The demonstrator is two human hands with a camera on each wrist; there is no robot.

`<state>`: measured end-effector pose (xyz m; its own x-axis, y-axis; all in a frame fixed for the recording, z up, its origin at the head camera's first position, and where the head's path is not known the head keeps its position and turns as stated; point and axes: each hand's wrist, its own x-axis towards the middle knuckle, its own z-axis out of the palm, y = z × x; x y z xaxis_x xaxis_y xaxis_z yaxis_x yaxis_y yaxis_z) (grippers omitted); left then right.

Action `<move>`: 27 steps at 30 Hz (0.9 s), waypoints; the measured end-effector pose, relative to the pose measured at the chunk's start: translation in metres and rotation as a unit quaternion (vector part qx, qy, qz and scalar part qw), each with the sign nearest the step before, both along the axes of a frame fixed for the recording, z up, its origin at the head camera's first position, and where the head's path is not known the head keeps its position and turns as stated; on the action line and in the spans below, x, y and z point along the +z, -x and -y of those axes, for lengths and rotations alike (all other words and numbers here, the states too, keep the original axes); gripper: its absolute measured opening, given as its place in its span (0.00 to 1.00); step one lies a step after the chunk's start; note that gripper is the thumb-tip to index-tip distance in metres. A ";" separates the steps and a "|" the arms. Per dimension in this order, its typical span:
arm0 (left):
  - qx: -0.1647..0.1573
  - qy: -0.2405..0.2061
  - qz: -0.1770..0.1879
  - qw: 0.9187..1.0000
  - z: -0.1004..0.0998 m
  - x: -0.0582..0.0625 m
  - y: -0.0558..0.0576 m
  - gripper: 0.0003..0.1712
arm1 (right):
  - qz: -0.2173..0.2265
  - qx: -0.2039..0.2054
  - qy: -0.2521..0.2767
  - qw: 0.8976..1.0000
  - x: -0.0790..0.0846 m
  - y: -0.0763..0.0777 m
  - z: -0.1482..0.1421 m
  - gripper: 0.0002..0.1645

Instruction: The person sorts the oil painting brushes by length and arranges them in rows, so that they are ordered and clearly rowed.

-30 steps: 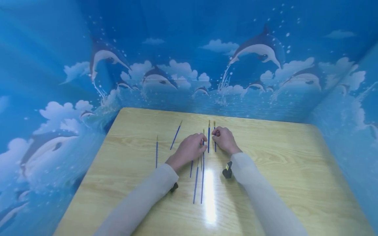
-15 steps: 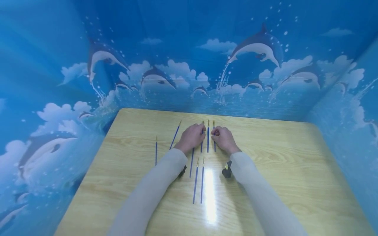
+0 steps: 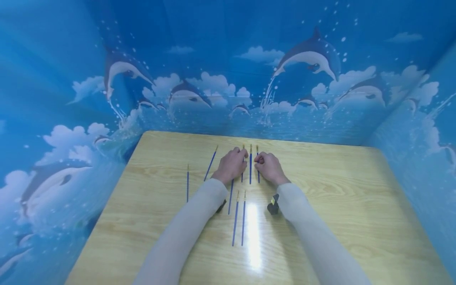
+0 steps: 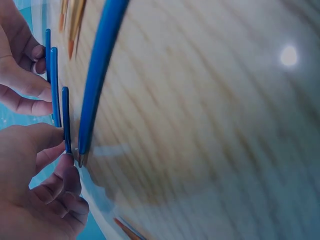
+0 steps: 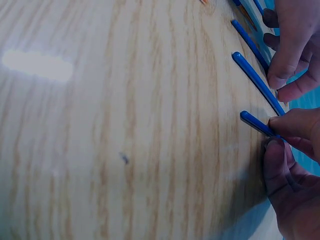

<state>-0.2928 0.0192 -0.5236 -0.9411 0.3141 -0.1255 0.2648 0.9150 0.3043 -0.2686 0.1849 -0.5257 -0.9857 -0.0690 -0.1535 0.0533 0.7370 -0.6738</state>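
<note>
Near the back of the table, my left hand (image 3: 232, 164) pinches a thin blue paintbrush (image 3: 242, 177) between thumb and fingers, its bristles pointing to the far edge. To its right, my right hand (image 3: 270, 168) pinches another blue paintbrush (image 3: 258, 177), bristles also away from me. Between the two hands lies a third paintbrush (image 3: 250, 168), roughly parallel to both. In the right wrist view, thumb and finger close on the handle (image 5: 255, 122) of the right brush, and the middle brush (image 5: 255, 77) lies beside it. My left forearm partly covers a brush (image 3: 230, 198) nearer me.
Two paintbrushes (image 3: 235, 221) lie side by side closer to me on the wooden table (image 3: 338, 206). Two more stand apart at the left, one tilted brush (image 3: 211, 163) and one straighter brush (image 3: 188, 186). A dolphin-print backdrop (image 3: 228, 79) encloses the table's back and sides.
My left hand has carried its paintbrush toward the back of the table, level with the other two, uncovering the two nearer brushes. The right hand stays in place.
</note>
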 end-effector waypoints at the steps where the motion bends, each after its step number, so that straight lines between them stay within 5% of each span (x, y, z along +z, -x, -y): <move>1: 0.001 0.000 0.001 1.000 0.000 0.000 0.000 0.19 | 0.000 0.000 0.002 1.000 0.000 0.000 0.000 0.13; 8: -0.006 -0.013 -0.004 1.000 0.009 0.004 -0.003 0.20 | -0.007 0.005 -0.002 1.000 -0.002 -0.001 0.001 0.13; 15: -0.006 -0.060 0.006 0.998 0.039 0.013 -0.013 0.15 | -0.006 0.002 0.005 1.000 0.001 -0.003 0.002 0.13; 27: 0.013 -0.071 0.075 0.995 0.062 0.016 -0.056 0.07 | -0.002 0.000 0.006 1.000 0.000 -0.002 0.001 0.13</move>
